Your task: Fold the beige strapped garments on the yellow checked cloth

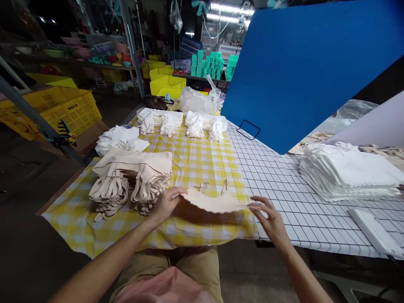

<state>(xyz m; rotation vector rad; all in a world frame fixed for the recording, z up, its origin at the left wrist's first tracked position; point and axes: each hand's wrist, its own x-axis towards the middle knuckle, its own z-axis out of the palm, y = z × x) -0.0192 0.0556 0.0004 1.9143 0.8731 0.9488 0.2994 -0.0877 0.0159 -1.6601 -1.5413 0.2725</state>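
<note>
A beige bra top (pixel 214 203) with a wavy edge is stretched out sideways over the front of the yellow checked cloth (pixel 192 168). My left hand (pixel 167 205) pinches its left end between thumb and fingers. At the opposite end, my right hand (pixel 268 216) closes its fingertips on the corner, other fingers loosely extended. Thin straps lie on the far side of the piece. Close to my left hand is a stack of beige bra tops (pixel 135 168), their looped straps hanging toward me.
White garments (pixel 121 139) lie behind the beige stack, with strapped white bundles (pixel 162 120) farther back. A plastic bag (pixel 198 100) sits behind those. Rightward are a large blue board (pixel 303 71), a white garment stack (pixel 350 168) and a white bar-shaped object (pixel 375 231). Yellow crates (pixel 72 111) stand left.
</note>
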